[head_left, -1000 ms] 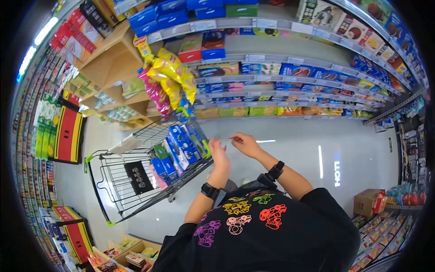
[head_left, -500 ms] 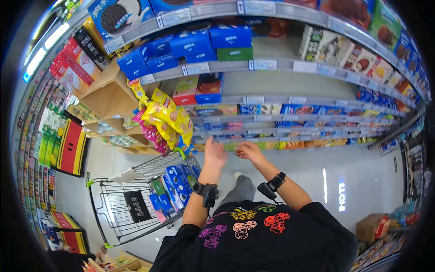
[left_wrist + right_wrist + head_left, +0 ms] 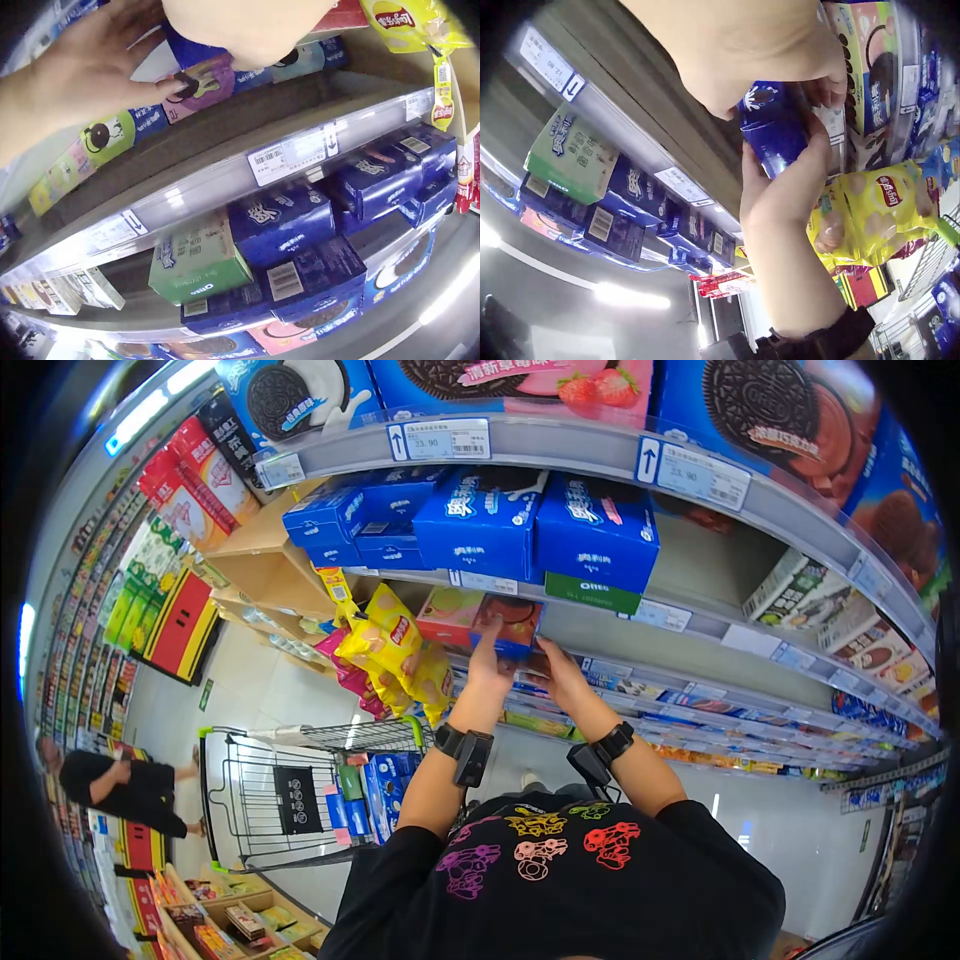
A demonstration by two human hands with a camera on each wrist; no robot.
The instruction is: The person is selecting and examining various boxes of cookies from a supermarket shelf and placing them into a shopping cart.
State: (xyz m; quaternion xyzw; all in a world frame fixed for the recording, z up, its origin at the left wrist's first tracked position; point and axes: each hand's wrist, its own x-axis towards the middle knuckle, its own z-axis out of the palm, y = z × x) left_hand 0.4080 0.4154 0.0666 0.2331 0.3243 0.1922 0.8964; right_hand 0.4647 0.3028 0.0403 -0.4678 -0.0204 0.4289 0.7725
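Note:
My left hand (image 3: 490,662) grips a blue box (image 3: 514,628) low in front of the shelf; in the right wrist view the thumb and fingers of the left hand (image 3: 784,206) lie either side of the blue box (image 3: 769,127). In the head view, my right hand (image 3: 560,672) is at the box's lower right. The left wrist view shows the right hand (image 3: 82,82) with fingers extended and spread beside the blue box (image 3: 191,51); contact is unclear. A red and green box (image 3: 447,617) stands left of the held one.
Blue boxes (image 3: 478,525) and a green box (image 3: 592,593) are on the shelf above. Yellow chip bags (image 3: 395,645) hang at the left over a cart (image 3: 240,760) holding several boxes. A person in black (image 3: 130,790) is at the far left.
Both hands have reached forward to the shelf, and the left has taken hold of the blue box. The shelves appear nearer, and a person has come into view at the left.

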